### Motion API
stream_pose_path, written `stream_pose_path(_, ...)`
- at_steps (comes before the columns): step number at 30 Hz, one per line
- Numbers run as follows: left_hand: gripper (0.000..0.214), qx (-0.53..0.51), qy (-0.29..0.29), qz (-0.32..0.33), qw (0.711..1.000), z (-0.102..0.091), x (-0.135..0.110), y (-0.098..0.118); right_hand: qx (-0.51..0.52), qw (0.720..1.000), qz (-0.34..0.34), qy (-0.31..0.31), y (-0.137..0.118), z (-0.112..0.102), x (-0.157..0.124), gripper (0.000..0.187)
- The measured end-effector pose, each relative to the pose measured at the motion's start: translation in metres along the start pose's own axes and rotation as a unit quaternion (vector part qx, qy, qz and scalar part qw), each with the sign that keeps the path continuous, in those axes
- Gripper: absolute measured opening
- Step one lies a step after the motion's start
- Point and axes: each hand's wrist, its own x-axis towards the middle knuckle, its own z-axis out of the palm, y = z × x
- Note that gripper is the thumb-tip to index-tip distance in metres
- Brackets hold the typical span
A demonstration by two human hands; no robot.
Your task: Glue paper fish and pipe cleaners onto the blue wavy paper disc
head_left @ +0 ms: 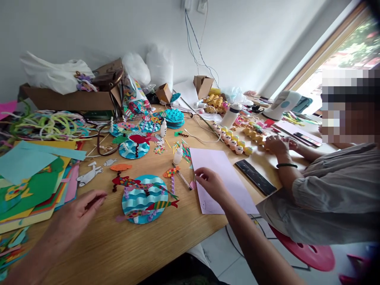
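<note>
My left hand (80,213) hovers over the table left of a round blue paper disc (145,213) with wavy light-blue strips; its fingers are loosely bent, nothing visible in them. Spotted and striped paper fish lie on and around the disc, one a green-and-yellow striped fish (162,204). My right hand (211,184) is over the left edge of a lavender paper sheet (228,170), fingers slightly curved and apart, seemingly holding nothing. Near its fingertips are a pink paper scrap (193,185), a pen (184,180) and an orange spotted fish (171,172). A white glue bottle (178,155) stands behind them.
Coloured paper sheets (35,174) pile up at left, with pipe cleaners (47,124) behind. A second fish disc (134,147) lies further back. A black phone (255,177) rests right of the lavender sheet. A co-worker's hands (279,144) work near egg-carton figures (231,138).
</note>
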Motion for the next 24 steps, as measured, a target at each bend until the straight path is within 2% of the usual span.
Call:
stream_pose_path(4, 0.038, -0.039, -0.007, -0.003, 0.999, 0.001, 0.012, 0.005, 0.07, 0.996, 0.044, -0.041, 0.008, 0.009, 0.044, 0.023)
stream_pose_path(9, 0.041, -0.08, 0.033, -0.017, 0.996, 0.002, 0.026, 0.014, 0.116, 0.989, 0.068, -0.063, 0.008, 0.029, 0.084, 0.039)
stream_pose_path(12, 0.036, -0.11, 0.085, -0.005, 0.99, 0.01, 0.033, 0.013, 0.121, 0.989, 0.055, -0.067, 0.007, 0.039, 0.097, 0.047)
stream_pose_path(16, 0.026, -0.114, 0.179, 0.076, 0.974, 0.027, 0.036, 0.008, 0.111, 0.989, 0.056, -0.076, 0.008, 0.047, 0.107, 0.042)
stream_pose_path(19, 0.026, -0.104, 0.234, 0.142, 0.956, 0.036, 0.035, 0.006, 0.097, 0.99, 0.05, -0.087, 0.011, 0.052, 0.111, 0.033)
stream_pose_path(21, 0.027, -0.082, 0.257, 0.171, 0.948, 0.038, 0.034, 0.005, 0.092, 0.991, 0.04, -0.092, 0.013, 0.054, 0.113, 0.027)
stream_pose_path(24, 0.028, -0.058, 0.268, 0.182, 0.944, 0.039, 0.033, 0.005, 0.063, 0.995, 0.015, -0.078, 0.012, 0.051, 0.114, 0.022)
